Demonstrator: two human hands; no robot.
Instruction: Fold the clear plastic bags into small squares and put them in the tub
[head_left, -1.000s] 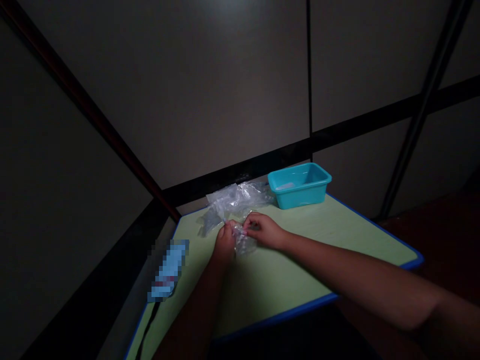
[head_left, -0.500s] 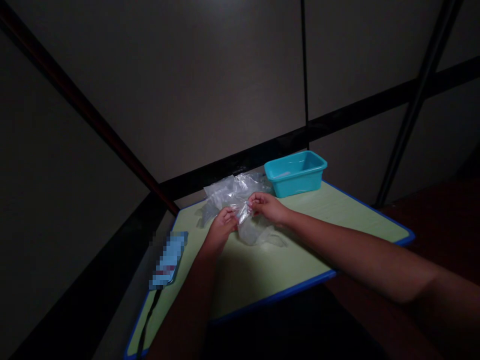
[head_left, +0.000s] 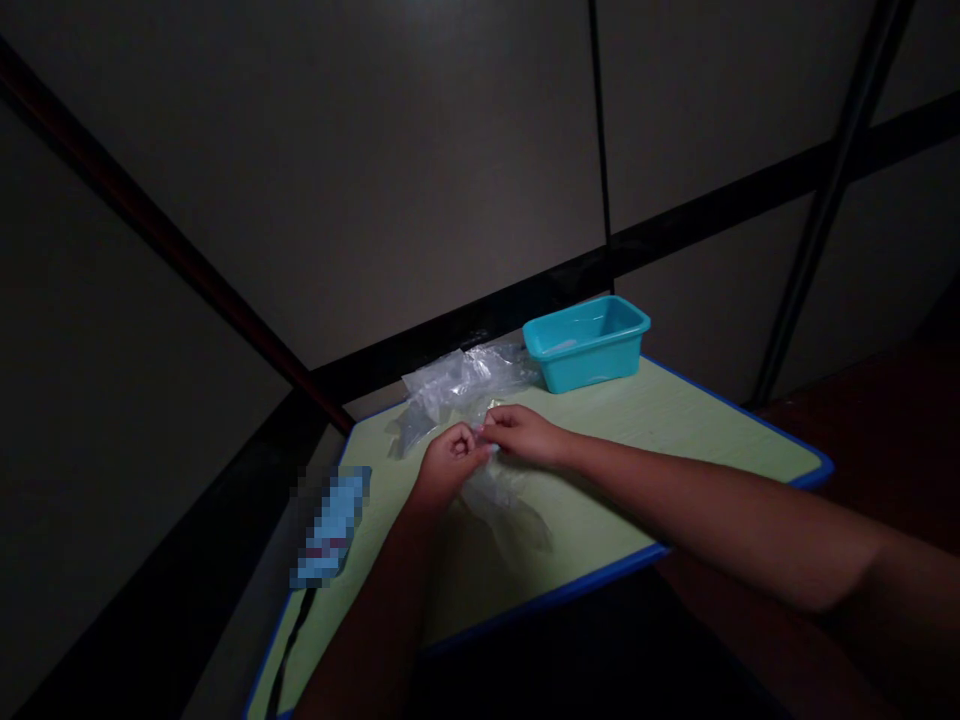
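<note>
Both of my hands meet above the middle of a small pale-green table (head_left: 600,460). My left hand (head_left: 452,458) is closed, its fingers curled and pinching a clear plastic bag (head_left: 510,508). Fingertip to fingertip with it, my right hand (head_left: 521,436) pinches the same bag from the other side. The bag's loose part hangs below the hands toward the near edge, thin and crumpled. Just beyond the hands, more crumpled clear plastic bags (head_left: 465,385) lie in a heap at the back of the table. Whether the held bag is joined to that heap I cannot tell.
A turquoise plastic basin (head_left: 592,365) stands at the back right, beside the heap. At the left edge lies a blurred blue object (head_left: 330,525) with a black strap (head_left: 294,640). Dark wall panels (head_left: 450,200) rise directly behind the table, which has a blue rim.
My hands have come closer together and slightly nearer to me, still pinching the bag. The bag's loose end now reaches further toward the table's near edge.
</note>
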